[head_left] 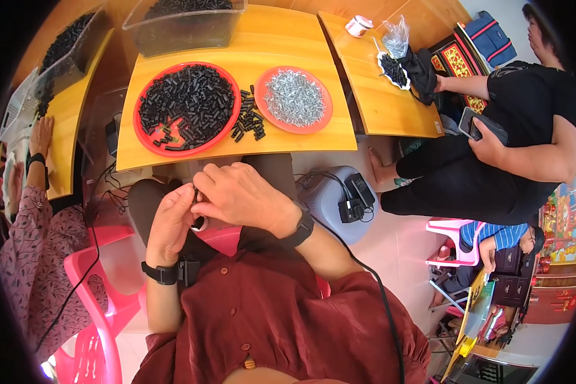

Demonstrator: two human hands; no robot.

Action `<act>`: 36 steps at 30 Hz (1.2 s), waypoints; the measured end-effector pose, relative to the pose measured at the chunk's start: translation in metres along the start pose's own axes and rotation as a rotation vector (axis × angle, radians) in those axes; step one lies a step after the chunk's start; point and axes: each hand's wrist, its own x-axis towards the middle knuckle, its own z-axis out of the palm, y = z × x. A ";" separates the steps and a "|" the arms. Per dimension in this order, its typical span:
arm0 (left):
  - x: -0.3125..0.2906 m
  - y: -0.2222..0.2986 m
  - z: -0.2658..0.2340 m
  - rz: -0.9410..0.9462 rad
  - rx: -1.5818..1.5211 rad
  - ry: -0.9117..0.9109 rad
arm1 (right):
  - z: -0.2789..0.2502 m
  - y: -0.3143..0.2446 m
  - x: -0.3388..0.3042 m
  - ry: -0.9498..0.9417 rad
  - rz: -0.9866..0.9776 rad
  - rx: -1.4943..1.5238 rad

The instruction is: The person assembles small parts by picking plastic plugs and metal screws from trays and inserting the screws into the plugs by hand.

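Note:
My left hand [171, 221] and my right hand [242, 195] meet above my lap, just off the table's near edge. Their fingertips pinch together on a small black piece [195, 191], mostly covered by the fingers; it resembles the short black plastic tubes nearby. On the table, a round red tray [236, 118] is heaped with short black tubes [192, 96]. To its right, an orange-pink plate [327, 115] carries a pile of small silver metal parts [294, 96]. Several loose black tubes [249, 121] lie between tray and plate.
A clear bin [179, 35] of black parts stands at the table's back left. To the right, a seated person [525, 121] holds a phone [470, 125]. Another person's arm [38, 144] is at the left. A grey-blue container [333, 211] with black adapters stands beside my legs.

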 end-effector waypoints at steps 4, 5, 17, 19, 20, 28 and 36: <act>0.001 -0.007 -0.004 -0.031 0.091 0.009 | -0.003 0.003 0.002 -0.135 0.055 0.068; 0.001 -0.008 -0.004 -0.029 0.144 0.041 | -0.003 0.004 0.003 -0.167 0.049 0.084; 0.003 -0.007 0.004 -0.144 0.086 0.031 | 0.011 0.019 -0.004 -0.134 -0.005 0.172; 0.004 -0.008 0.007 -0.135 0.066 0.062 | 0.014 0.021 -0.006 -0.105 -0.014 0.201; 0.006 -0.010 0.005 -0.129 0.106 0.081 | 0.015 0.022 -0.007 -0.091 -0.007 0.204; 0.038 -0.025 0.024 -0.011 0.265 0.134 | 0.024 0.049 -0.021 -0.032 0.068 0.160; 0.076 -0.035 0.040 -0.089 0.153 0.131 | 0.003 0.064 -0.029 -0.001 0.256 0.135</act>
